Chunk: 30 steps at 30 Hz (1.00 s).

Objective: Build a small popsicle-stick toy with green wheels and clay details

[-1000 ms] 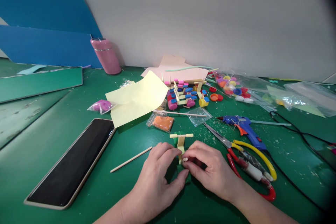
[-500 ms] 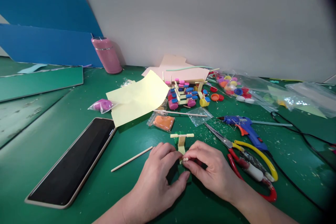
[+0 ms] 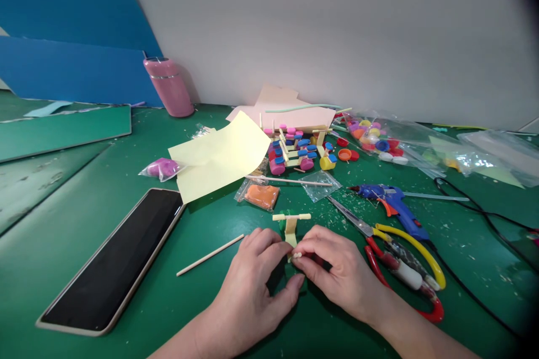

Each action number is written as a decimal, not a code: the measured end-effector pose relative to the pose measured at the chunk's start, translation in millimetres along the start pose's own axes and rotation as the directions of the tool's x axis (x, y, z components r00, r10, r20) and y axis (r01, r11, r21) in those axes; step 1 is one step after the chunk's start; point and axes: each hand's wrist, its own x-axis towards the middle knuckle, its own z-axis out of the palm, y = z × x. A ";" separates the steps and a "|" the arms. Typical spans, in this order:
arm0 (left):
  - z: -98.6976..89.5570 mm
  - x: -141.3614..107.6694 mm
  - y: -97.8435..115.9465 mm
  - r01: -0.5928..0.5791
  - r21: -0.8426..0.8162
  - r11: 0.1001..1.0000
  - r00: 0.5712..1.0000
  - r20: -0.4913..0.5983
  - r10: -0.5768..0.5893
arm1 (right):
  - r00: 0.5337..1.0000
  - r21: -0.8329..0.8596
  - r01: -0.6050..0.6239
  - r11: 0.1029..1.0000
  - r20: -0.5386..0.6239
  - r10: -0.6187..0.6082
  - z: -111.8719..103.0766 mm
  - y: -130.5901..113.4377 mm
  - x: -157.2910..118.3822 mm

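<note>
Pinched between thumb and forefinger, a small cream-coloured piece (image 3: 297, 255) sits in the closed grip of the right hand (image 3: 339, 269). The grip of the left hand (image 3: 252, 277) is open, thumb and forefinger apart, with the forefinger's tip at the near end of a small pale assembly (image 3: 291, 233). This assembly stands on the green surface (image 3: 160, 320) at the fingertips of both hands; a pale crossbar (image 3: 292, 217) tops its far end, and its near end, partly hidden by the fingers, seems to meet the cream-coloured piece.

Beside the left hand lies a thin wooden stick (image 3: 210, 255), and farther left a phone (image 3: 113, 261). Past the crossbar are a bag of orange clay (image 3: 261, 196) and an empty-looking clear bag (image 3: 320, 186), with a long thin stick (image 3: 290, 181) reaching over it. Scissors (image 3: 360, 224) with red and yellow handles lie to the right of the right hand, and a blue glue gun (image 3: 393, 202) is just beyond them. Yellow paper (image 3: 223, 157) lies left of a cluster of colourful small models (image 3: 295, 151).
</note>
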 end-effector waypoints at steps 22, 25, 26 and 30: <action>0.2 -2.0 -0.3 0.000 0.016 1.000 1.000 -0.008 0.000 | 1.000 -0.009 0.001 1.000 0.001 -0.001 0.0 0.1 1.1; 0.4 -2.1 -0.2 -0.004 0.017 1.000 1.000 -0.008 0.004 | 1.000 -0.002 -0.012 1.000 0.008 0.012 0.7 1.1 1.8; 0.4 -2.1 -0.2 -0.004 0.019 1.000 1.000 -0.009 0.005 | 1.000 0.005 -0.015 1.000 0.009 0.015 0.7 1.6 1.8; -1.1 -3.0 0.0 -0.018 0.028 0.999 1.000 -0.025 0.018 | 1.000 0.065 -0.002 0.998 0.002 0.002 -3.4 1.8 -0.9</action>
